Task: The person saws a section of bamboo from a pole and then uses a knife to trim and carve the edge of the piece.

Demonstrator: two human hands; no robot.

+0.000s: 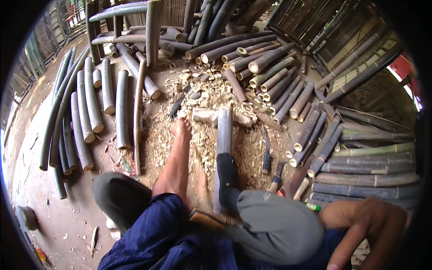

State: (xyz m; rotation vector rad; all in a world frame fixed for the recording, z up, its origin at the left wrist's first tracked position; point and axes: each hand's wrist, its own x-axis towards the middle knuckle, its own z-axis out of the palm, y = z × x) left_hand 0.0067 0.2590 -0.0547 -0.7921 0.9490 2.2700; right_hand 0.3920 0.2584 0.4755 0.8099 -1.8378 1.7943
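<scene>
- One bamboo piece point(223, 135), split and pale, lies straight ahead of the seated person, running from under the lap out to a wooden block point(208, 115).
- The left hand point(227, 173), in a dark glove, clasps the bamboo piece near its close end.
- The right hand point(365, 225) is bare, loose and holds nothing; it hangs at the lower right, well apart from the bamboo piece, fingers pointing down.
- A bare foot point(181, 128) stretches forward just left of the bamboo piece, on wood shavings point(198, 148).
- Two knives point(267, 157) lie on the ground between the bamboo piece and the right hand.
- Cut bamboo poles point(288, 90) pile up on the right and far side; more poles point(85, 108) lie in a row on the left.
- Bare dirt floor point(49, 211) opens at the lower left.
</scene>
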